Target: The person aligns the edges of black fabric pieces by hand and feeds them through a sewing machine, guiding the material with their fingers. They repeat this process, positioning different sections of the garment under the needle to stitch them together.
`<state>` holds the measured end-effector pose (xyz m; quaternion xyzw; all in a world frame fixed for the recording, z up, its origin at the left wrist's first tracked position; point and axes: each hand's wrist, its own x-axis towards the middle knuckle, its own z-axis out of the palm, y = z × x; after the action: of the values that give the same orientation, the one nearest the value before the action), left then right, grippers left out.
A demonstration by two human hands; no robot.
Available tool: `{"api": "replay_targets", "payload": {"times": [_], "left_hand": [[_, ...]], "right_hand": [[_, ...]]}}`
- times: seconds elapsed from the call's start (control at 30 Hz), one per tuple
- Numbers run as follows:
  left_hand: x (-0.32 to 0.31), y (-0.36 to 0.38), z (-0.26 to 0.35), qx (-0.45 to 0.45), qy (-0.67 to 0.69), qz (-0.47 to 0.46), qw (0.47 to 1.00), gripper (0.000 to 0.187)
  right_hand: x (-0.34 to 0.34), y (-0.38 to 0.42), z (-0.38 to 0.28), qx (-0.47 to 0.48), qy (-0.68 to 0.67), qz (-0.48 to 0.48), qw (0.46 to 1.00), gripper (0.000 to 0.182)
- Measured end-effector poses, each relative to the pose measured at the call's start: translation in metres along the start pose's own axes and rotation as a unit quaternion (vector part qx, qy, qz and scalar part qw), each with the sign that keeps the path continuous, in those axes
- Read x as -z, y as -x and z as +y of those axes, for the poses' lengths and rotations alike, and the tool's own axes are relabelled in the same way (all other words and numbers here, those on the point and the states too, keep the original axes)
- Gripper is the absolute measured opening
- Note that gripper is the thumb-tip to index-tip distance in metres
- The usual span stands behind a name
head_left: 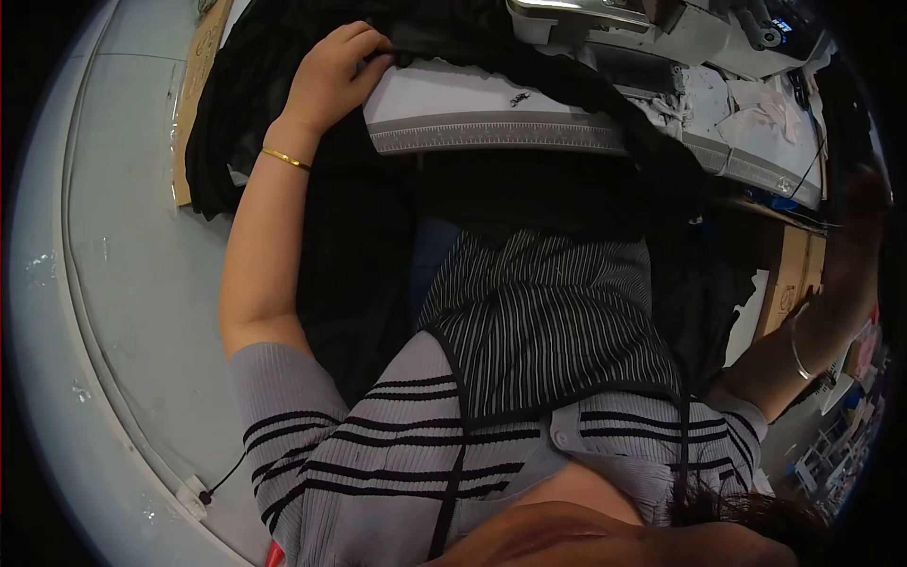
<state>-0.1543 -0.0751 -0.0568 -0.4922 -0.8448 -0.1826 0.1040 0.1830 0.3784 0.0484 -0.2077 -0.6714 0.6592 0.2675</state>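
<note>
My left hand (340, 76) is at the far side of the work table, thumb and fingers pinched together on the edge of a thin black fabric (274, 85). The cloth runs in a gathered strip from these fingers across the white table top (463, 92), then hangs over the front edge onto my lap. My right hand (864, 198) is out at the far right, beside the machine end of the table. It lies in deep shadow, so its fingers and anything in them cannot be made out.
A sewing machine (605, 14) stands at the back right, with a lit control panel (777, 33). A ruler strip (491, 132) lines the table's front edge. Fabric scraps (761, 113) lie right of the machine. Cardboard (203, 76) stands at left; a cable (71, 189) runs along the floor.
</note>
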Motion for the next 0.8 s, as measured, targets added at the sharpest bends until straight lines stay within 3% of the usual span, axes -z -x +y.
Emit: {"api": "replay_targets", "payload": {"times": [0.23,0.47,0.63,0.8], "left_hand": [[-0.006,0.006,0.0,0.024,0.044,0.008,0.999,0.016],[-0.012,0.002,0.003,0.045,0.047,0.032,0.997,0.014],[-0.01,0.002,-0.004,0.013,0.044,0.041,0.998,0.015],[-0.002,0.003,0.009,-0.043,-0.017,0.14,0.989,0.015]], "right_hand": [[-0.017,-0.005,-0.096,0.233,0.194,-0.04,0.952,0.039],[-0.041,-0.008,-0.098,0.279,0.242,-0.036,0.929,0.038],[-0.051,-0.011,-0.1,0.304,0.242,-0.032,0.921,0.038],[-0.061,-0.01,-0.111,0.358,0.191,-0.028,0.913,0.037]]}}
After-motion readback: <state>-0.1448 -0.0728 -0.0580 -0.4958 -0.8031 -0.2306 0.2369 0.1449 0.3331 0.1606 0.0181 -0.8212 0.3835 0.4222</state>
